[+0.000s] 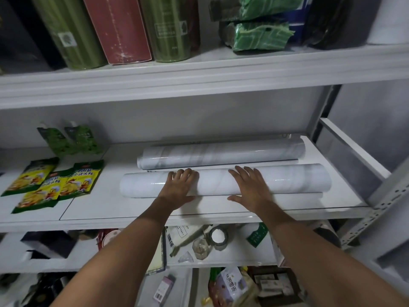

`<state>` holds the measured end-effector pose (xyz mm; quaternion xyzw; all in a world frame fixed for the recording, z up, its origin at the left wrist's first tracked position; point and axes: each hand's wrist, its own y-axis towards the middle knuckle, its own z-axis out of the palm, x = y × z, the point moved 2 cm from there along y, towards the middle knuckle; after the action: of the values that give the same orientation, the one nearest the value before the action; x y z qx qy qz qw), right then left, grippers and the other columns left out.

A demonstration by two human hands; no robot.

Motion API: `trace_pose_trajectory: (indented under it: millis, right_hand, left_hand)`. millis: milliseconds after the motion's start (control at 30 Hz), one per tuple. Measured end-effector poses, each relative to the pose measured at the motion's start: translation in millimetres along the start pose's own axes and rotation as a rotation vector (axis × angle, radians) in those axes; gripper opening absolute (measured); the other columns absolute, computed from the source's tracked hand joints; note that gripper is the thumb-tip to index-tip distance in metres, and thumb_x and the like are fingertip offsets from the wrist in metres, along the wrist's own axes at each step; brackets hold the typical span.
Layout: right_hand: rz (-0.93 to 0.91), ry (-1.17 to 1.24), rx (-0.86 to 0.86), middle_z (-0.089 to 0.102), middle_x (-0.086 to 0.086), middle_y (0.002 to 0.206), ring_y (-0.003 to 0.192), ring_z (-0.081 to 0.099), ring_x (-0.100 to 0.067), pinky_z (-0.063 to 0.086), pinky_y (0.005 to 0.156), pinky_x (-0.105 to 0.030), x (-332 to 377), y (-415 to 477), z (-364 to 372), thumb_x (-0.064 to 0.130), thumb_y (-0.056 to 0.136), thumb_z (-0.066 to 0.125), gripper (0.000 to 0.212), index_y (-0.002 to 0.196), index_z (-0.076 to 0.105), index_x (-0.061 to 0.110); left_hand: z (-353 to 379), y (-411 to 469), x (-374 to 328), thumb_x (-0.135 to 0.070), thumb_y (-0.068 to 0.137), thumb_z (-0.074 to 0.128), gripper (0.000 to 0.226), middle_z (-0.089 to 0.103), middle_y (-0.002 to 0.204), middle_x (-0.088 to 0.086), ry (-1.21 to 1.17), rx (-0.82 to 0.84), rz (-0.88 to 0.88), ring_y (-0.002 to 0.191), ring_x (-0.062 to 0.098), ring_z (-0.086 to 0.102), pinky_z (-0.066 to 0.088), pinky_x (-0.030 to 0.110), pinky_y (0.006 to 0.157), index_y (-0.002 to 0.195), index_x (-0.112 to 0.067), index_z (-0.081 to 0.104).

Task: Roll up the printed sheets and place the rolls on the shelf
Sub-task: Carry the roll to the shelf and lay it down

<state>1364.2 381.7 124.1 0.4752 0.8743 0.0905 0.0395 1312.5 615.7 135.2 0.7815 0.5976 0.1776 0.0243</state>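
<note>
**Two rolls on the middle shelf, both hands flat on the near one**

From the head view: the near roll (223,181) lies lengthwise on the white middle shelf (132,220), close to its front edge; the far roll (221,154) lies just behind it, parallel, nearer the back wall; both are pale with grey marbling. The left hand (179,187) rests on the near roll left of its middle, fingers spread over the top, thumb stretched along the near side; the right hand (251,186) lies beside it, fingers straight and splayed, palm down; neither hand grips. Left of the rolls lie yellow-green packets (52,182); behind those stand two green pouches (68,138).
</note>
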Motion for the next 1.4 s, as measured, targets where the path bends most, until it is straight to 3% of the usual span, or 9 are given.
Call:
trace_pose_trajectory:
  millis: [300, 467, 700, 867, 1067, 1400]
  right_hand:
    - [0.007, -0.024, -0.028, 0.015, 0.001, 0.156, 0.142, 0.014, -0.026, 0.006, 0.116, -0.043, -0.6, -3.5, -9.4, 0.058, 0.082, 0.057, 0.084, 0.148, 0.018, 0.024]
    - [-0.001, -0.033, -0.031, 0.020, 0.001, 0.155, 0.140, 0.020, -0.025, 0.009, 0.115, -0.042, 3.7, -6.4, -11.2, 0.060, 0.080, 0.058, 0.085, 0.147, 0.021, 0.024]
    - [0.003, -0.021, -0.035, 0.021, 0.002, 0.155, 0.139, 0.021, -0.025, 0.010, 0.115, -0.043, 4.7, -16.6, -11.2, 0.058, 0.080, 0.060, 0.084, 0.147, 0.022, 0.025]
    - [-0.003, -0.015, -0.042, 0.023, 0.001, 0.154, 0.139, 0.023, -0.025, 0.010, 0.115, -0.043, 5.8, -21.8, -13.3, 0.057, 0.080, 0.060, 0.084, 0.147, 0.022, 0.024]
    - [-0.008, -0.008, -0.003, 0.018, 0.003, 0.156, 0.142, 0.017, -0.017, 0.004, 0.116, -0.041, 7.7, -29.8, -15.4, 0.060, 0.083, 0.052, 0.082, 0.148, 0.015, 0.026]
    - [0.030, 0.042, 0.022, 0.015, 0.003, 0.157, 0.143, 0.012, -0.017, 0.003, 0.116, -0.040, 16.6, -41.8, -25.2, 0.056, 0.085, 0.054, 0.081, 0.148, 0.015, 0.026]
  left_hand:
    - [-8.7, -1.5, -0.6, -0.046, 0.052, 0.084, 0.091, 0.054, 0.126, 0.014, -0.005, 0.057, -0.057, 0.109, 0.034, 0.054, 0.044, 0.052, 0.087, 0.128, -0.011, 0.047]
    - [-10.3, -4.7, -3.2, -0.050, 0.043, 0.086, 0.097, 0.057, 0.121, 0.015, 0.007, 0.078, -0.046, 0.103, 0.035, 0.059, 0.047, 0.053, 0.082, 0.124, -0.010, 0.052]
    - [-13.0, -11.1, -9.2, -0.047, 0.059, 0.080, 0.093, 0.047, 0.134, 0.015, -0.025, 0.123, -0.065, 0.119, 0.035, 0.047, 0.037, 0.053, 0.095, 0.135, -0.012, 0.042]
    - [-15.9, -14.7, -12.8, -0.045, 0.059, 0.081, 0.090, 0.049, 0.131, 0.018, -0.064, 0.124, -0.061, 0.115, 0.038, 0.050, 0.041, 0.052, 0.092, 0.132, -0.009, 0.044]
    - [-19.8, -19.2, -17.3, -0.046, 0.081, 0.062, 0.083, 0.023, 0.149, 0.015, -0.140, 0.129, -0.052, 0.135, 0.031, 0.025, 0.017, 0.046, 0.110, 0.144, -0.010, 0.021]
    - [-34.3, -29.6, -30.1, -0.050, 0.090, 0.045, 0.080, 0.003, 0.154, 0.010, -0.138, 0.175, -0.097, 0.141, 0.024, 0.002, 0.000, 0.037, 0.113, 0.146, -0.010, 0.005]
